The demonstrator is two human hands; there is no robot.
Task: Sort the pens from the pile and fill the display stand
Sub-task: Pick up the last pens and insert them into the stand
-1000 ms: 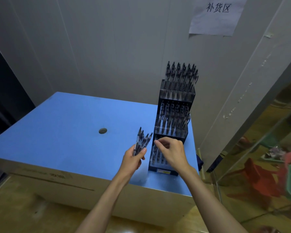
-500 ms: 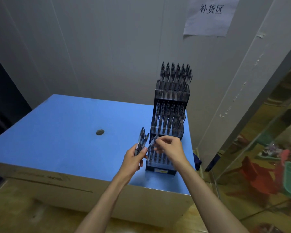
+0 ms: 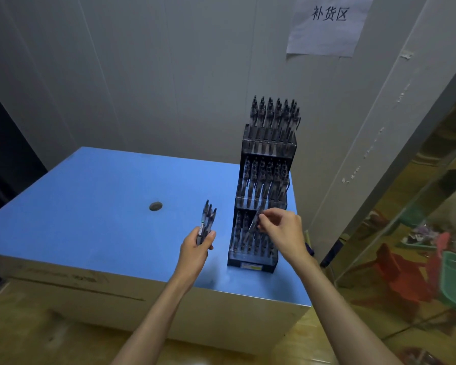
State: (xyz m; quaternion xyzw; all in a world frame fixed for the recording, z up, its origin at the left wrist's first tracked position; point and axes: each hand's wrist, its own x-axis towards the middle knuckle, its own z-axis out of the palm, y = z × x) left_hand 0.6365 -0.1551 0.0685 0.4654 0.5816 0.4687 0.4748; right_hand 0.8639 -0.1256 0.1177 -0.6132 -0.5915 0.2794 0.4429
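Beside the black tiered plastic display stand (image 3: 263,206), left hand (image 3: 195,248) grips a bundle of dark pens (image 3: 205,223); right hand (image 3: 282,233) fingers pinch one dark pen (image 3: 254,222) at its lowest tier.

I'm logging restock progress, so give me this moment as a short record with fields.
left hand: grips a bundle of pens, tips up
right hand: pinches one pen at the stand's lowest tier
stand: three tiers, all holding pens
table: blue top, small dark disc
wall: paper sign
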